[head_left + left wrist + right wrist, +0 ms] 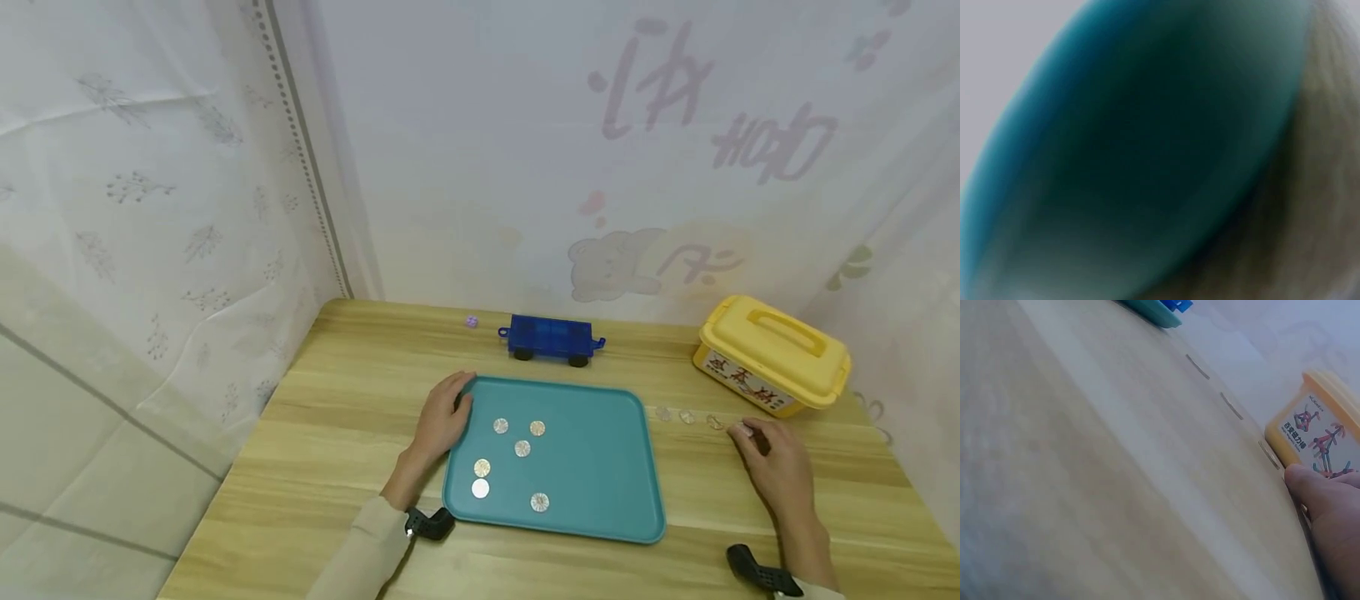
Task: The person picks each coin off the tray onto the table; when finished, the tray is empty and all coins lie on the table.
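Observation:
My left hand (442, 421) rests along the left rim of the teal tray (592, 450), its thumb by the upper left corner. Several coins (522, 448), silvery and golden, lie spread over the tray's left half. To the right of the tray, three flat coins (687, 417) form a row on the table. At the row's right end my right hand (776, 467) pinches another coin (745, 429) down at the tabletop, mostly covered by the fingers. In the right wrist view the thumb (1316, 490) is low against the wood. The left wrist view is a blur of tray.
A yellow lidded box (776, 354) stands just behind my right hand. Behind the tray is a blue toy wagon (551, 337) with black wheels, and a small purple piece (472, 321) lies to its left. A white printed curtain (465, 167) hangs along the table's back edge.

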Tool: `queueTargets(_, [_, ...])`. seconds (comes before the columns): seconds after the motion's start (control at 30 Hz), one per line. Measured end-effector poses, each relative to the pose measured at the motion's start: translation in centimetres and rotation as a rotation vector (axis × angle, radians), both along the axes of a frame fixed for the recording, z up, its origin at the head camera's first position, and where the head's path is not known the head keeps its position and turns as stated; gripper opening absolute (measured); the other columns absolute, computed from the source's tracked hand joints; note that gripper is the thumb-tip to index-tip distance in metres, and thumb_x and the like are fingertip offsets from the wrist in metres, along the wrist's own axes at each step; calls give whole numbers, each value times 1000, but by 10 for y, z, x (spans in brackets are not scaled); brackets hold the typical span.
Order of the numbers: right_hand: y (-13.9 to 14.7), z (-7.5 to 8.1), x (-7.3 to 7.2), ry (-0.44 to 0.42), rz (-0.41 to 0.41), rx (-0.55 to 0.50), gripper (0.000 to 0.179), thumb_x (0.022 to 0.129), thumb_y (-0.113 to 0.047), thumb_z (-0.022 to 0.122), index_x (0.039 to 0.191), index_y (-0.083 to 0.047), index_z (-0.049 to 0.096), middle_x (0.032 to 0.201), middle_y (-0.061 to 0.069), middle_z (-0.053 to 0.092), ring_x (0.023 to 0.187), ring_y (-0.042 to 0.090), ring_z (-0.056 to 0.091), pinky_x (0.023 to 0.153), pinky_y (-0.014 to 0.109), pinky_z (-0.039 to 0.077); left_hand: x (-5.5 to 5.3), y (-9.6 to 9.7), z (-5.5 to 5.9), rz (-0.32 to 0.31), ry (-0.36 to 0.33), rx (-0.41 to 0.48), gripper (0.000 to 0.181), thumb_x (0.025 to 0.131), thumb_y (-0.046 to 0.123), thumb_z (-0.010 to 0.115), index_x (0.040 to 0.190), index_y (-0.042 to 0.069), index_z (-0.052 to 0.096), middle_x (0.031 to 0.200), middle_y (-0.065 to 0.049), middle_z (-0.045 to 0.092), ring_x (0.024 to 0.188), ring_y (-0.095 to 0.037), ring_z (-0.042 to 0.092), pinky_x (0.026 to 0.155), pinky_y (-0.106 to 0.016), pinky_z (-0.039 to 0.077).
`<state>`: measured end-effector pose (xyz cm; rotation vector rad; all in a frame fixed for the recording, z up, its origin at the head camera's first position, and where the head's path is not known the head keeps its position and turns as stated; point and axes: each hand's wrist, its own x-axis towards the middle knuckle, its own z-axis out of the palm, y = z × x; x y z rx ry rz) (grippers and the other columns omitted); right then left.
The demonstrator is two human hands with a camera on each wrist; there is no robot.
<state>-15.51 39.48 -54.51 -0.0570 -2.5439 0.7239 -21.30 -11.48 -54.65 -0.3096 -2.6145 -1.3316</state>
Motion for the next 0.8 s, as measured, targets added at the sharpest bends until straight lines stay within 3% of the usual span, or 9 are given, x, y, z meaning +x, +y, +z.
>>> queueTargets(0.37, [-2,-2,0,137,47,4,22,83,-2,76,103,8,73,100,28,62,96,45,49,83,54,35,0,0,-2,-6,-8,4,39,100,13,54,139,7,58,146,-16,54,141,-34,45,119,-53,34])
queueTargets(0.6, [-2,-2,-2,82,34,7,24,88,-10,74,107,5,72,105,28,62,101,46,49,86,58,36,0,-1,-3,4,-16,8,39,100,13,55,139,8,58,146,-15,54,141,-34,45,119,-53,34])
queueTargets(0.8, [-1,0,1,-5,-21,-64,33,90,-18,73,113,6,69,114,29,60,109,47,48,91,60,35,0,0,0,-1,-16,4,39,100,13,54,139,7,58,146,-16,54,141,-34,45,119,-53,34])
